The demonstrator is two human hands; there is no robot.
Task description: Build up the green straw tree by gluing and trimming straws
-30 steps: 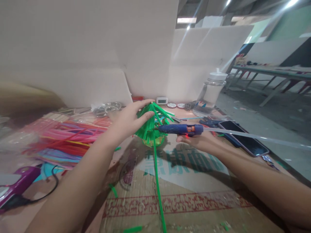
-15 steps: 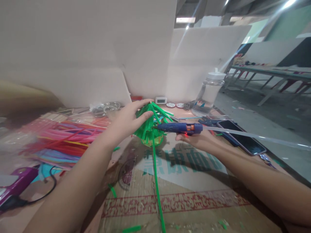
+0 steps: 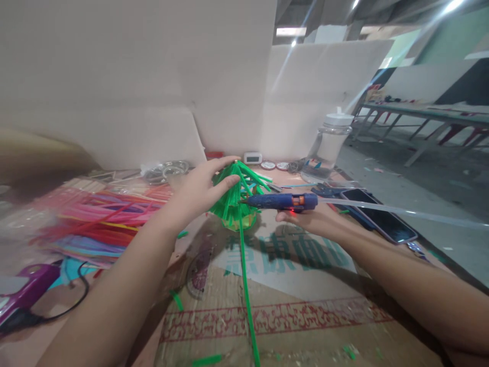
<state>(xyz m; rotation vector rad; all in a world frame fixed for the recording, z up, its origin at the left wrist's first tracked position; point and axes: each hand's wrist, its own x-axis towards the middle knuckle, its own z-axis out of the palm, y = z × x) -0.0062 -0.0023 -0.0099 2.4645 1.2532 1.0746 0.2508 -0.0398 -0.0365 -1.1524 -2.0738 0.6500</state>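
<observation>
A cone-shaped green structure [image 3: 233, 196] made of thin strips stands at the middle of the table. My left hand [image 3: 208, 186] grips its upper left side, the thumb across the front and the fingers near the tip. A blue glue gun [image 3: 282, 201] with a clear glue stick trailing right is held in my right hand [image 3: 301, 219]. Its nozzle touches or nearly touches the cone's front, at the top of a long green strip [image 3: 246, 290] that hangs down toward the table's front edge.
Colored strips [image 3: 110, 214] and a purple device [image 3: 30, 285] lie left. At the right are a phone [image 3: 378, 214] and a water bottle [image 3: 326, 145]. A small white timer [image 3: 252, 158] sits behind the cone. A protractor [image 3: 199, 272] and green scraps lie in front.
</observation>
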